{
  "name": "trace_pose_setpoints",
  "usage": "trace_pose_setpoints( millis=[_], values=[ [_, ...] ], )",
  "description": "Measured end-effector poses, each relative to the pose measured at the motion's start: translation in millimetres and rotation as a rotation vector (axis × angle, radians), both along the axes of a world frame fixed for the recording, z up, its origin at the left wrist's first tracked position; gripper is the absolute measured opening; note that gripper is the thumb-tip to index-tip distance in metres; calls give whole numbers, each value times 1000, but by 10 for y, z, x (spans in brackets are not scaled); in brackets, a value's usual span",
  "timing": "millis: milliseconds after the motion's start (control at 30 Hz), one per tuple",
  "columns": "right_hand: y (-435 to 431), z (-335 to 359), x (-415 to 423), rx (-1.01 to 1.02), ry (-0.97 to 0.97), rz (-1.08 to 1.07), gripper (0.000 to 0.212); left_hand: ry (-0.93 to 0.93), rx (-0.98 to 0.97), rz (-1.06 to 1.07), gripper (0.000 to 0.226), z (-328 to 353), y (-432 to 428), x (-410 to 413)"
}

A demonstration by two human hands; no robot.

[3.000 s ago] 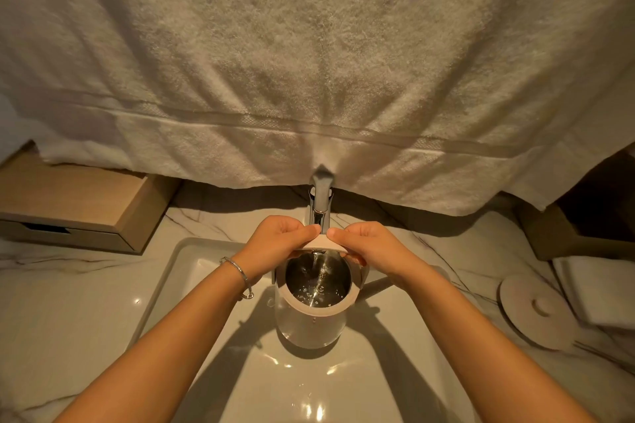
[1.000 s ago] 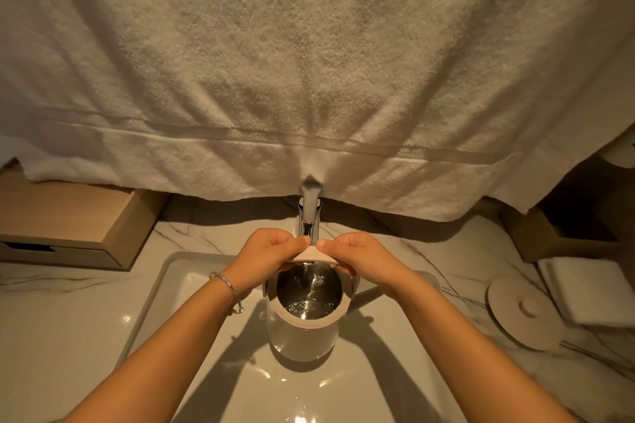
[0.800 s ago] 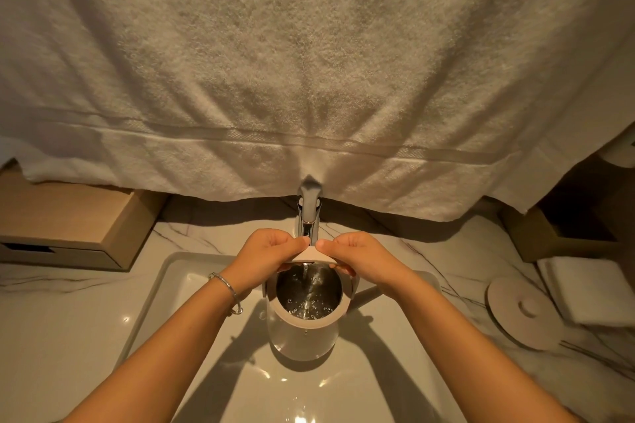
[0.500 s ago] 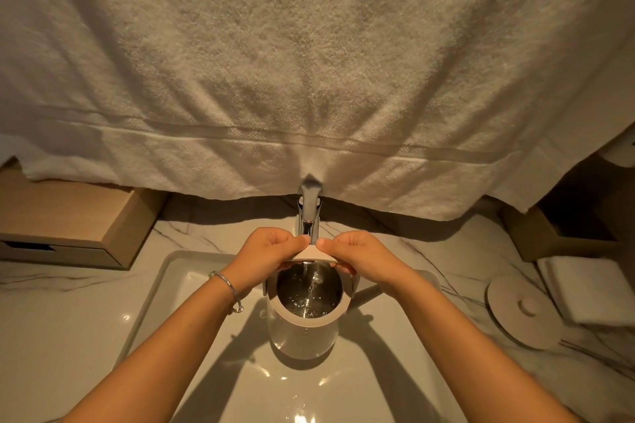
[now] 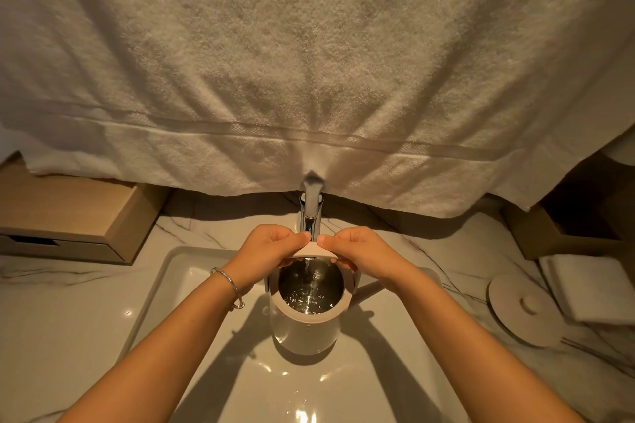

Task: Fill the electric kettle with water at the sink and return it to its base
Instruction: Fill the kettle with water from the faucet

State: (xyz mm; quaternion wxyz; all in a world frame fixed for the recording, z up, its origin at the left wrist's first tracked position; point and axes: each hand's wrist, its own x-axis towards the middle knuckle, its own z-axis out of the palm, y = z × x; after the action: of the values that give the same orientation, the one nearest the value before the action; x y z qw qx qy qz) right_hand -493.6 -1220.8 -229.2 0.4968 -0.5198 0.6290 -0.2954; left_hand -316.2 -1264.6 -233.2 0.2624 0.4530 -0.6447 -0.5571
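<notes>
A white electric kettle [image 5: 305, 333] stands in the white sink [image 5: 178, 271] under the chrome faucet [image 5: 311, 206]. Its lid is tipped open at the back and a thin stream of water runs into its steel inside, where water has gathered. My left hand [image 5: 266, 249] grips the kettle's far left rim and lid edge. My right hand [image 5: 360, 249] grips the far right rim and lid edge; the handle juts right beneath it. The round kettle base [image 5: 522, 311] lies on the marble counter at the right.
A large white towel [image 5: 309, 62] hangs over the wall and the faucet's top. A wooden drawer box [image 5: 68, 220] sits at the left on the counter. A folded white cloth [image 5: 591, 288] and a dark box [image 5: 567, 223] are at the right.
Both hands and the kettle have kept their place under the running faucet. The view has shifted slightly since three seconds ago.
</notes>
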Motion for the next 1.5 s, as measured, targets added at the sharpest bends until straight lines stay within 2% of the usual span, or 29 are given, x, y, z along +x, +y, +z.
trace_pose_setpoints(
  millis=[1500],
  values=[
    [-7,2,56,17,-32,-53,43,18,-22,9,48,-23,-39,0]
  ],
)
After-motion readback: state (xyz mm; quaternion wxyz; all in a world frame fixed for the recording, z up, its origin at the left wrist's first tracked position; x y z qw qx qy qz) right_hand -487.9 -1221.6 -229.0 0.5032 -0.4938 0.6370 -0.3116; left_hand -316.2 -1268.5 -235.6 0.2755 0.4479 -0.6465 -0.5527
